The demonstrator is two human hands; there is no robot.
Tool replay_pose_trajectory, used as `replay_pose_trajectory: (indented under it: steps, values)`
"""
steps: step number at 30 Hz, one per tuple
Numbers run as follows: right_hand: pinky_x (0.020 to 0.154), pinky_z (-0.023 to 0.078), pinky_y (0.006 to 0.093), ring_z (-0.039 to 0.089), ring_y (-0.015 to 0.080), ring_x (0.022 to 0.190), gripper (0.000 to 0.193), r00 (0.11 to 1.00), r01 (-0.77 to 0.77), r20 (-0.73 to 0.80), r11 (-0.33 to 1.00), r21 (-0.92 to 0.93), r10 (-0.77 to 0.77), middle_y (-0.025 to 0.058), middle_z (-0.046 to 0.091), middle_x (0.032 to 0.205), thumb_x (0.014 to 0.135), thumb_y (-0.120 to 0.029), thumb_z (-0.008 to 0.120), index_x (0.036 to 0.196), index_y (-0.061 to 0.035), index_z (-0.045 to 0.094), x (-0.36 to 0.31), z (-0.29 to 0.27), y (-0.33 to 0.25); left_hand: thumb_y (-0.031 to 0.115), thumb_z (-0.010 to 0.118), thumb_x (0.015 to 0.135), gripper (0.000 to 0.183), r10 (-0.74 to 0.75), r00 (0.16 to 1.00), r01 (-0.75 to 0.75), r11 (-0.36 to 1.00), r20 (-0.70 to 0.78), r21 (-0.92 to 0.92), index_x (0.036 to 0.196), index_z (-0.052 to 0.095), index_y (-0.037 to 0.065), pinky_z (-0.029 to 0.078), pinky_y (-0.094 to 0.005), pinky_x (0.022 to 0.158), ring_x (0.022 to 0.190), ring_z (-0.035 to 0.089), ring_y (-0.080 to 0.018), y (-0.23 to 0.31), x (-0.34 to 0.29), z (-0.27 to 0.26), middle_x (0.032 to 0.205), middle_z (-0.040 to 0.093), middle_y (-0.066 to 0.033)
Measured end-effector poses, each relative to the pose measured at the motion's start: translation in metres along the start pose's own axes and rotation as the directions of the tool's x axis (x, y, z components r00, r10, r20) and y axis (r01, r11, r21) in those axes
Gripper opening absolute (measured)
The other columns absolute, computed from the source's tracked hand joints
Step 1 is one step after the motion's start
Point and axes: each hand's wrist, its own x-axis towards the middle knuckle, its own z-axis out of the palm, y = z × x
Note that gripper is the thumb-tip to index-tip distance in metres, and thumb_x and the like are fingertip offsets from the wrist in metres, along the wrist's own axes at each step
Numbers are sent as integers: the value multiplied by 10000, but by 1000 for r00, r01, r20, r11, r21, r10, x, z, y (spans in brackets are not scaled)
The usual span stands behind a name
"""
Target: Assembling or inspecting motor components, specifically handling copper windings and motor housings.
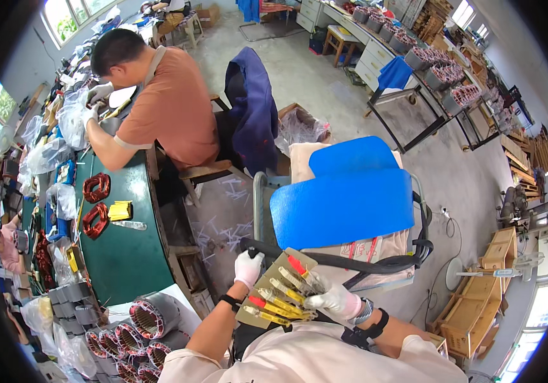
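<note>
My left hand (248, 268), in a white glove, is closed beside the left edge of a brownish-grey flat board (264, 317), near the end of a black padded bar (325, 257). What its fingers hold is hidden. Fanned across the board lie several slim yellow-and-silver strips (277, 300), some with red ends. My right hand (334, 301), also gloved, closes its fingers over the right ends of the strips, where they bunch together. The board is tilted in front of my body.
A blue-covered chair (344, 210) stands ahead. To the left, a green-topped bench (124, 255) carries copper wire coils (96, 220), a yellow stack (120, 210) and motor stators (152, 316). A seated co-worker (178, 108) works there. More stators (443, 76) line a bench at the far right.
</note>
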Motion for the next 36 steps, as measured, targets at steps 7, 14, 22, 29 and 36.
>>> replay_pose_trajectory:
  steps: [7, 14, 22, 29, 36]
  values:
    - [1131, 376, 349, 501, 165, 1292, 825, 996, 93, 19, 985, -143, -91, 88, 556, 1406, 806, -270, 832, 1455, 41, 429, 26, -3, -7, 337, 700, 849, 324, 58, 998, -56, 977, -4, 206, 916, 732, 22, 530, -455, 771, 866, 705, -385, 57, 68, -6, 847, 715, -215]
    - [761, 522, 246, 583, 81, 926, 702, 997, -64, 9, 881, -468, 78, 27, 627, 1132, 813, -229, 824, 1371, 35, 490, 34, 16, 17, 383, 688, 860, 375, 137, 990, -132, 925, 11, 357, 1046, 740, 61, 525, -462, 909, 1044, 681, -383, 90, 140, -23, 1037, 725, -216]
    - [1040, 453, 315, 553, 127, 1154, 739, 975, -210, -46, 840, -500, 217, 83, 617, 1286, 809, -213, 831, 1416, 20, 480, 41, 33, 21, 377, 682, 852, 420, 169, 985, -172, 948, 34, 268, 1132, 730, 67, 512, -450, 928, 1053, 675, -384, 82, 154, -30, 1069, 724, -207]
    - [1069, 453, 338, 561, 179, 1241, 838, 981, -111, 75, 835, -538, 179, 122, 599, 1335, 770, -198, 847, 1461, 12, 423, 50, 41, 38, 153, 700, 930, 292, 59, 985, -132, 867, -164, -481, 1197, 654, 44, 481, -239, 488, 657, 557, -67, 36, 50, -77, 894, 651, -3]
    - [1073, 484, 435, 572, 265, 1286, 791, 979, 171, 135, 972, -160, -151, 105, 552, 1442, 828, -139, 790, 1505, -38, 394, 85, 40, 1, 163, 712, 941, 206, -526, 833, -19, 286, -173, -958, 1101, 628, 66, 467, -238, 507, 606, 555, -99, -72, -123, -79, 787, 590, -5]
